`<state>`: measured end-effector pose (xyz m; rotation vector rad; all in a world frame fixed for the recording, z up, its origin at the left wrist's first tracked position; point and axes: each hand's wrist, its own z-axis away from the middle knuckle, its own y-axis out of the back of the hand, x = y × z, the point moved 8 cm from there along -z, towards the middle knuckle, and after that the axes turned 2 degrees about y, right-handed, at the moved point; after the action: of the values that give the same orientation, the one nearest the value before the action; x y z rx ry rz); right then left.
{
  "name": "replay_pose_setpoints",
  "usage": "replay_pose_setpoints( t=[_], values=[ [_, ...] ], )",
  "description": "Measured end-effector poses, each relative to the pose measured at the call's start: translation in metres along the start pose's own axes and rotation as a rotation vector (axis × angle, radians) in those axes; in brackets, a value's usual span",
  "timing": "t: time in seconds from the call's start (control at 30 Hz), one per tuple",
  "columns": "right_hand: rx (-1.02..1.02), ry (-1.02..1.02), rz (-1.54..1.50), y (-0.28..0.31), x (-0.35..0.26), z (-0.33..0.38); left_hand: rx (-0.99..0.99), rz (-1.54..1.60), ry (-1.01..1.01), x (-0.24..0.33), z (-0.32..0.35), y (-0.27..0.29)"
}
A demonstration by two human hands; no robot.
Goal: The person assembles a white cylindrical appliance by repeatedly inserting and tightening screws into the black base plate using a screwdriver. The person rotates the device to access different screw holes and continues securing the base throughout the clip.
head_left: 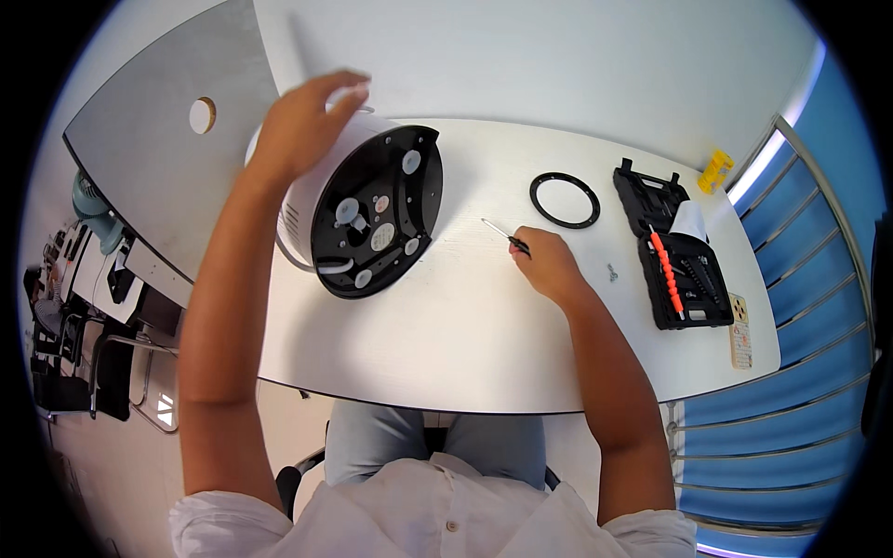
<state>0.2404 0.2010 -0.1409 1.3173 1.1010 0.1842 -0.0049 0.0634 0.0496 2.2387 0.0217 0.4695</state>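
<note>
White buttoned shirt (423,511), rolled sleeves (228,523), pale-blue trousers (374,443)

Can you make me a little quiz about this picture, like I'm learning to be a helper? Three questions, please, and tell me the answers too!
1. Pick one: which hand holds the screwdriver?
A) left
B) right
C) neither

2. True or false: the black ring lies on the white table, outside the open tool case.

3. Fill in the colour: the underside of the white appliance is ____.

Key:
1. B, the right hand.
2. True.
3. Black.
</note>
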Motion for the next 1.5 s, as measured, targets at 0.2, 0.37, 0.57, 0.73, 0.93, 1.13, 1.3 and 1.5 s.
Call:
replay_pose_setpoints(
  t=[0.2, 0.37, 0.57, 0.73, 0.93, 1.13, 1.3, 1.5],
  values=[
    [0.009, -0.052, -0.235, 0.001, -0.004, 0.000, -0.168, 0.188, 0.039, -0.036, 0.028, -0.013],
    [0.046, -0.039, -0.430, 0.003, -0.018, 0.001, -0.288, 0.098, 0.057, -0.031, 0.012, -0.024],
    [0.178, 0.146, -0.582, 0.043, -0.086, -0.005, -0.527, 0.105, 0.097, -0.016, -0.010, -0.043],
    [0.282, 0.464, -0.586, 0.061, -0.134, -0.025, -0.667, 0.083, -0.067, 0.010, -0.015, -0.058],
    [0.616, 1.040, 0.094, 0.048, -0.182, 0.002, -0.704, 0.017, -0.082, 0.020, -0.010, -0.060],
    [0.740, 1.153, 0.233, 0.044, -0.181, 0.002, -0.706, 0.018, -0.066, 0.021, -0.009, -0.059],
    [0.765, 1.149, 0.334, 0.040, -0.183, 0.004, -0.692, 0.023, -0.068, 0.020, -0.009, -0.060],
    [0.868, 1.116, 0.372, 0.038, -0.185, 0.007, -0.679, 0.016, -0.068, 0.019, -0.009, -0.058]
  ],
)
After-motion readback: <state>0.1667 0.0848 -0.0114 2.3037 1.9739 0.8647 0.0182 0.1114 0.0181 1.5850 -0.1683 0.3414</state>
